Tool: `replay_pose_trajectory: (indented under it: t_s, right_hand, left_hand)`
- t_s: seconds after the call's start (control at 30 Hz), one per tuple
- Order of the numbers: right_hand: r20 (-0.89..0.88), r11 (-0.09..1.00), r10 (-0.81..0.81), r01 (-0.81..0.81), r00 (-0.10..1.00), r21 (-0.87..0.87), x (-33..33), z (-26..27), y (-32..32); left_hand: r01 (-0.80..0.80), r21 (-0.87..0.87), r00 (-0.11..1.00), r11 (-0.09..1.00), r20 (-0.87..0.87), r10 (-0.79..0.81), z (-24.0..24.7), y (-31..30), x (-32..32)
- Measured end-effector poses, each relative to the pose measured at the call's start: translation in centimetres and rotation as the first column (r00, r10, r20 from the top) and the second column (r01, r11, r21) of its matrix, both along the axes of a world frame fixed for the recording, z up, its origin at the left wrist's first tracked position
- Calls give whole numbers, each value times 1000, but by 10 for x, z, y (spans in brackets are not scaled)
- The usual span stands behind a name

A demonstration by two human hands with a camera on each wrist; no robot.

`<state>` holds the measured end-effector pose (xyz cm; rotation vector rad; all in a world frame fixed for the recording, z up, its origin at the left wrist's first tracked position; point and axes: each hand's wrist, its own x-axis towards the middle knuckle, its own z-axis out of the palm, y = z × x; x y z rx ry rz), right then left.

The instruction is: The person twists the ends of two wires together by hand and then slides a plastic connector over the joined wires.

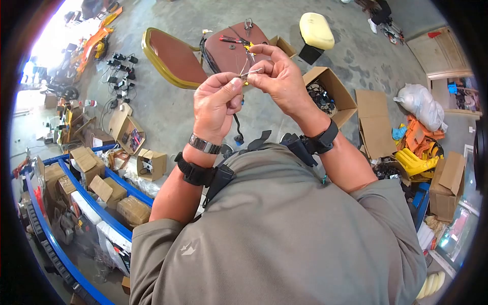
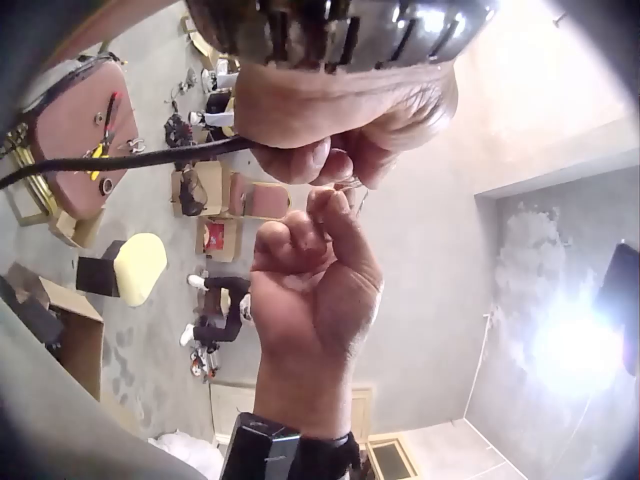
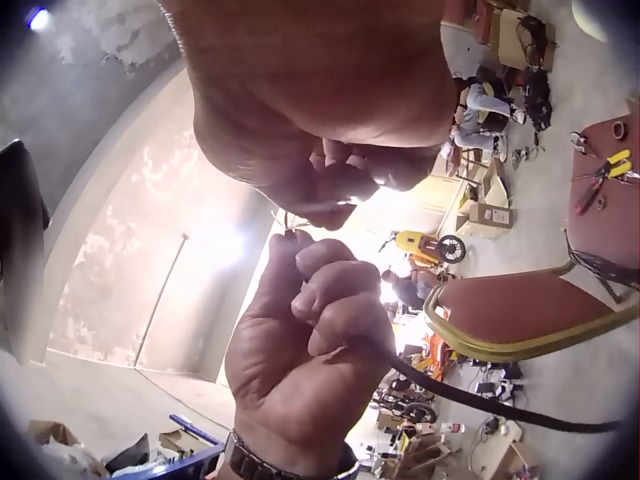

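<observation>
The person's grey shirt (image 1: 284, 229) fills the near edge of the head view. Both forearms rise from it to meet over the floor.

Between the hands is a thin wire (image 1: 250, 72), held up in the air just in front of the chest. The left hand (image 1: 217, 104) is closed into a loose fist, thumb and forefinger pinching the wire. A black cable (image 1: 237, 124) hangs down from its curled fingers. The right hand (image 1: 277, 76) touches it from the right, fingers bent and fingertips nipping the same wire.

Just beyond the hands stands a red-seated chair (image 1: 234, 48) with yellow-handled pliers (image 1: 249, 47) and a red screwdriver (image 1: 229, 39) lying on it. A second chair (image 1: 175, 56) with a gold frame stands to its left.

To the right, an open cardboard box (image 1: 336, 86) holds a tangle of dark cables (image 1: 318, 96). On the left, a small open box (image 1: 131, 133) holds small dark parts, too small to tell apart, and a nearer small box (image 1: 151, 163) holds something pale. A yellow cushion (image 1: 316, 30) sits far right, and a white bag (image 1: 421, 104) lies further right.
</observation>
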<state>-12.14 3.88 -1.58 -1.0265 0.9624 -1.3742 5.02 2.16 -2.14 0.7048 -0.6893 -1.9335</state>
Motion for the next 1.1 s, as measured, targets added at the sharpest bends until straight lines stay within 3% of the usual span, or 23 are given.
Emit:
replay_pose_trajectory:
  t_s: [0.2,0.3,0.4,0.5,0.6,0.67,0.77,1.0,1.07,1.1]
  right_hand:
    - [-115,998,33,-27,993,51,-3,1,8]
    - [-161,1000,-5,2,987,-18,-10,4,13]
    - [-67,999,-5,2,998,-32,-12,15,12]
    - [-90,996,24,-31,996,-81,-17,12,8]
    - [-282,993,20,-53,959,-109,-20,23,10]
    - [-250,995,37,-59,968,-80,-18,15,10]
    - [-294,991,130,-131,947,18,-20,25,10]
    - [-258,966,248,-220,934,136,-28,21,1]
    - [-259,969,246,-238,934,64,-27,13,-3]
    - [-269,969,245,-240,931,51,-27,9,-2]
  left_hand:
    - [-21,-117,998,993,55,28,-3,3,1]
    - [-33,-154,995,987,85,47,-5,5,3]
    - [-3,-154,994,988,110,20,-4,5,3]
    - [65,-219,971,973,240,-11,-1,5,7]
    - [88,-291,867,953,494,71,5,11,5]
    - [74,-272,928,960,371,33,0,14,8]
    - [144,-300,849,943,527,38,-1,19,11]
    - [223,-337,817,915,577,13,-3,21,9]
    - [241,-423,763,874,639,99,-14,20,13]
    - [189,-385,774,903,624,104,-10,25,9]
